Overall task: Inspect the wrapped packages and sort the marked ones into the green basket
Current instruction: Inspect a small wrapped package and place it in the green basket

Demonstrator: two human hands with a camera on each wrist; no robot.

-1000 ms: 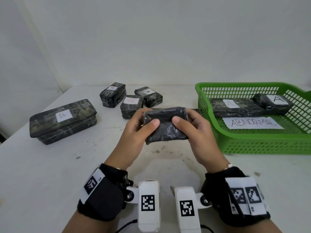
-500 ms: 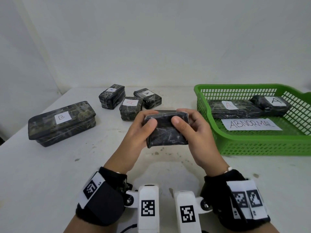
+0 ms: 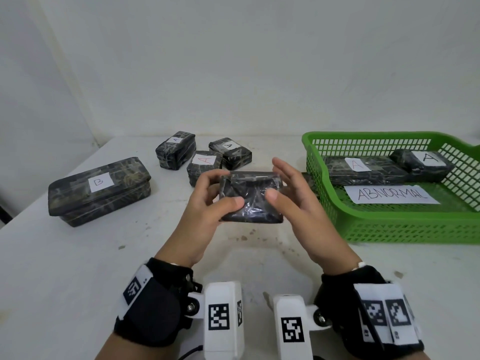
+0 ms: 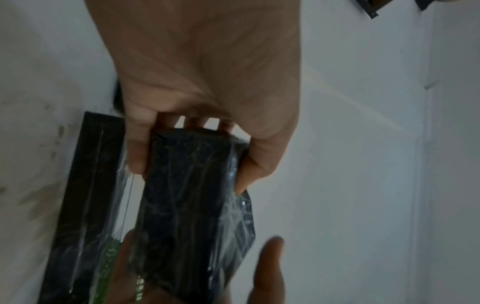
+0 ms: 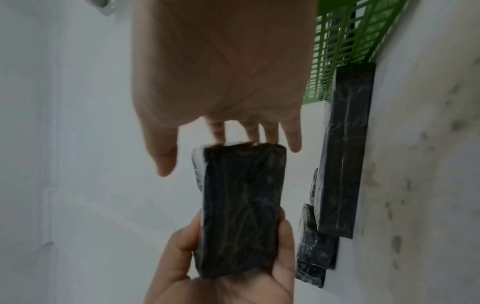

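Above the table [image 3: 78, 268], just left of the basket [image 3: 389, 229], I hold one package [image 3: 250, 196] in the air. My left hand [image 3: 207, 211] grips it, thumb on the near face and fingers curled round the far edge. My right hand [image 3: 298, 201] is opened out with straight fingers, thumb tip resting on the wrap and the other fingertips only brushing the package's end, so it has hold of nothing.

No label shows on the faces turned towards me, so I judge the inspection unfinished. The main risk, as I see it, is a slip: the wrap looks glossy and crinkled, one hand carries the whole load, and a turn to check the hidden side could let it slide out and drop on the table. The other risk is a wrong sort, dropping it in the basket before a mark is found, or missing a mark tucked under my fingers.

Counting: one package in hand; four on the table, being one long one [image 3: 100, 189] labelled B and three small ones [image 3: 205, 166] labelled A; two in the basket, both labelled A, beside one paper sign [image 3: 392, 194] reading ABNORMAL. One dark flat piece [image 5: 345, 148] lies against the basket's outer wall; I cannot tell what it is
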